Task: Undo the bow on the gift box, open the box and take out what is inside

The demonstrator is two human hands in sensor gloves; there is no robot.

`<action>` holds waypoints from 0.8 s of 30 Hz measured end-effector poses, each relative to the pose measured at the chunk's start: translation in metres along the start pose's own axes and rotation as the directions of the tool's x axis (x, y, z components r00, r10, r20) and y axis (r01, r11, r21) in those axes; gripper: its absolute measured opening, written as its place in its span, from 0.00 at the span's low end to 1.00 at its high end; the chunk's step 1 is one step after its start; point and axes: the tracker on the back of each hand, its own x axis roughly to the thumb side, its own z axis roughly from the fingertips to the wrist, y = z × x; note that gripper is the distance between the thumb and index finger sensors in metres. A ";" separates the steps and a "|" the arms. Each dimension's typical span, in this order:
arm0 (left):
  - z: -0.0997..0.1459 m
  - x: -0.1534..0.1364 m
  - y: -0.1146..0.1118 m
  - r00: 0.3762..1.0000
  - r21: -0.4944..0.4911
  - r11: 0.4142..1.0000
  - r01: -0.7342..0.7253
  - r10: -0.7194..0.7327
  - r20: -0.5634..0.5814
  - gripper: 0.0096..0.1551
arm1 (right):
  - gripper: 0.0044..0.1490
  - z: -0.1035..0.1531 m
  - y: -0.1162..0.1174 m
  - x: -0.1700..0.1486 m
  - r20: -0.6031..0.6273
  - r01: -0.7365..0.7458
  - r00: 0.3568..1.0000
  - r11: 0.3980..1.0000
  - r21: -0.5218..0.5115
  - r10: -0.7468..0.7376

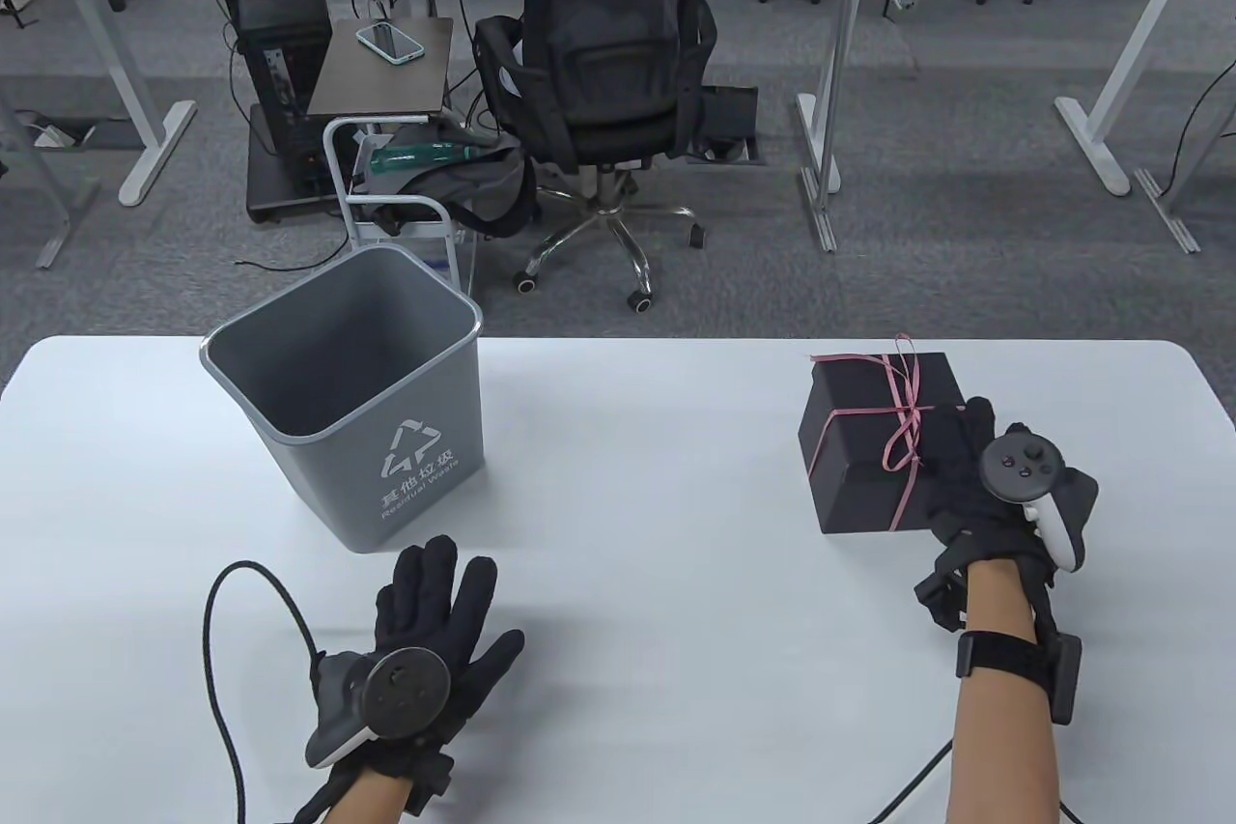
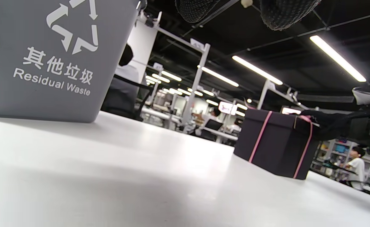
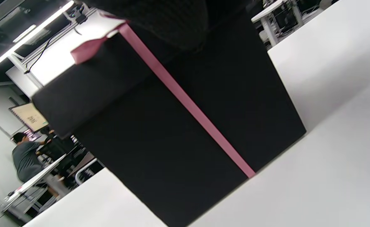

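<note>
Two containers stand on the white table (image 1: 676, 573): a grey waste bin (image 1: 357, 409) near the far-left edge, interior visible from the table view and holding nothing that shows, and a black gift box (image 1: 869, 438) toward the far-right edge, lid on, contents hidden. Pink ribbon (image 1: 903, 423) crosses the box top and runs down its sides; bow is tied, loops and tails lying over the top near the right edge of the lid. Right hand (image 1: 975, 476) sits on the near-right corner of the box, fingers (image 1: 951, 433) draped over the top edge beside the bow; whether they pinch the ribbon cannot be told. Left hand (image 1: 435, 621) lies palm-down on the table just in front of the bin, fingers (image 1: 439, 578) straight, slightly spread, holding nothing.
</note>
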 end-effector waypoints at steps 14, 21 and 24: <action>-0.003 0.006 -0.007 1.000 -0.037 0.999 -0.004 0.005 0.007 0.46 | 0.46 0.021 0.019 0.006 0.110 -0.008 0.994 0.996 -0.092 0.018; -0.002 0.009 -0.007 1.000 -0.031 0.999 -0.008 0.009 0.024 0.46 | 0.45 0.051 0.042 0.028 0.197 0.001 0.980 0.994 -0.109 0.021; -0.001 0.008 -0.005 1.000 -0.025 1.000 -0.014 0.015 0.024 0.46 | 0.45 0.065 0.051 0.039 0.223 -0.012 0.974 0.993 -0.120 0.039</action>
